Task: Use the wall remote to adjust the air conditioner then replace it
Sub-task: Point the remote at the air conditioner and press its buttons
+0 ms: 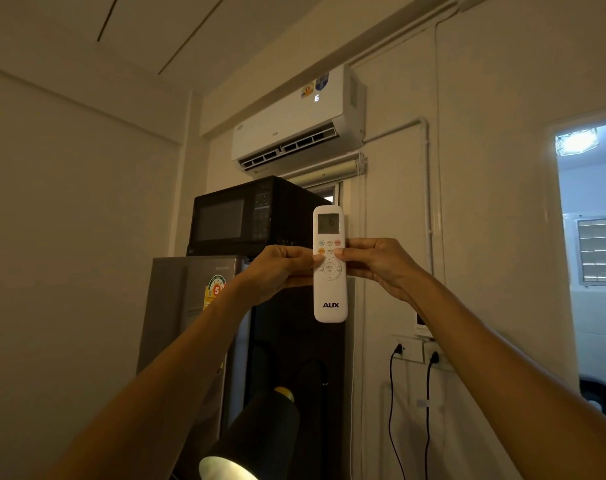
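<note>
A white remote (330, 296) marked AUX stands upright in front of me, its small screen at the top. My left hand (277, 270) grips its left side, thumb on the round button pad. My right hand (377, 263) grips its right side, thumb by the upper buttons. High on the wall hangs the white air conditioner (294, 123), flap open, with a lit "16" on its front. A small white holder (420, 323) on the wall peeks out behind my right forearm.
A black microwave (239, 216) sits on a grey fridge (190, 306) at the left. Below, a black lamp shade (256, 441) points up. Two plugs with black cords (395, 375) hang from wall sockets. A bright doorway (592, 254) opens at the right.
</note>
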Motion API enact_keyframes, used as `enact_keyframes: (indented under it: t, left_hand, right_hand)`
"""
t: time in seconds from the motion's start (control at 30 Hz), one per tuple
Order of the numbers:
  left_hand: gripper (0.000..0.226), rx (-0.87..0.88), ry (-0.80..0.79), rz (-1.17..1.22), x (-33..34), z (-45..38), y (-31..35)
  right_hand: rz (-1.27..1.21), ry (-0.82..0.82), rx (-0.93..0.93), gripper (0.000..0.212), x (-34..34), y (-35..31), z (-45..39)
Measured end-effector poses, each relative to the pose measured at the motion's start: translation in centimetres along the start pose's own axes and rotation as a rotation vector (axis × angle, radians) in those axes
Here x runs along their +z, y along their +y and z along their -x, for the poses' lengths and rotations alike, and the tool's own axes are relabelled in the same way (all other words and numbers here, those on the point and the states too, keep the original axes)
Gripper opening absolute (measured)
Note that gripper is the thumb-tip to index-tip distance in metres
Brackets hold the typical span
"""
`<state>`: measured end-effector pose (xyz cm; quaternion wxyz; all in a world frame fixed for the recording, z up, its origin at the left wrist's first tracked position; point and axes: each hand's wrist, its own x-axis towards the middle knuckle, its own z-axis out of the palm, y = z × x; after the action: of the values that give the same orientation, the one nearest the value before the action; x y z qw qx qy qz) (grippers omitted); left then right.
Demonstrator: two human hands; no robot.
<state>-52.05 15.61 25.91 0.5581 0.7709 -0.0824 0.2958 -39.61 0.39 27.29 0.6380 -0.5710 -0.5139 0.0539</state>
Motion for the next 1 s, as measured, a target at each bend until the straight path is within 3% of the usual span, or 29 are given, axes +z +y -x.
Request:
enact_keyframes:
  t: [0.37,0.67,1.0]
  left_hand:
    - [0.013,0.012,0.007,-0.010,0.43,0.02,0.12]
    - [0.015,-0.004,-0.005,-0.024,0.33,0.01,0.12]
    - [0.013,-0.002,0.004,-0.035,0.35,0.05,0.33]
  right_hand:
    - [0.045,0.021,-0.026,0.031,-0.29,0.14,0.20]
    - [0.052,-0.030,-0.039,0.021,-0.78,0.39,0.25]
    - [0.053,-0.024,-0.032,0.031,-0.73,0.12,0.21]
